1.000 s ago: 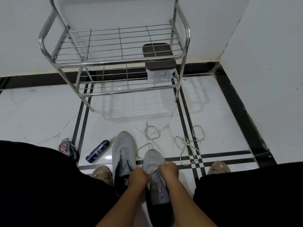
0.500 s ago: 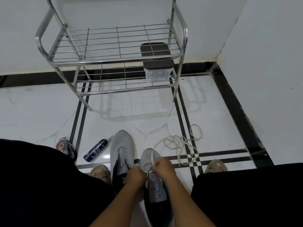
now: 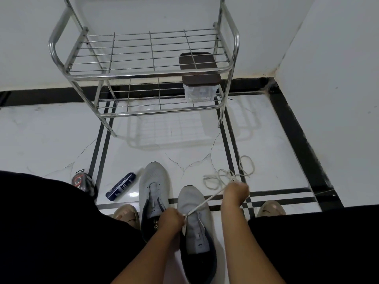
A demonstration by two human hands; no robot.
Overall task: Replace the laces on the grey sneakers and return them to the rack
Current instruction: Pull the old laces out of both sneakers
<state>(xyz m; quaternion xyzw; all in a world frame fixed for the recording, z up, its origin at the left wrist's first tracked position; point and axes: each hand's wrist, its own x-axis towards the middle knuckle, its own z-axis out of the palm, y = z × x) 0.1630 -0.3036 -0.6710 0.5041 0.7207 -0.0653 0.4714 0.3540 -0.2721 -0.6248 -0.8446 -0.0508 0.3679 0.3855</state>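
The fingertips of both hands are turned away, so the exact grip cannot be made out; the heel of the right sneaker point(image 3: 196, 228) is partly cut off by the arms. Two grey sneakers stand side by side on the floor point(image 3: 51, 144), in front of the rack point(image 3: 143, 72). A white lace point(image 3: 207, 199) runs taut from the right sneaker's eyelets. The left hand point(image 3: 171, 220) pinches it at the shoe; the right hand point(image 3: 235, 193) grips it, raised to the right. The left sneaker point(image 3: 153, 191) lies unlaced.

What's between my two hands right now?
A taut white lace runs from the left hand to the right hand, over the sneaker's toe; head view.
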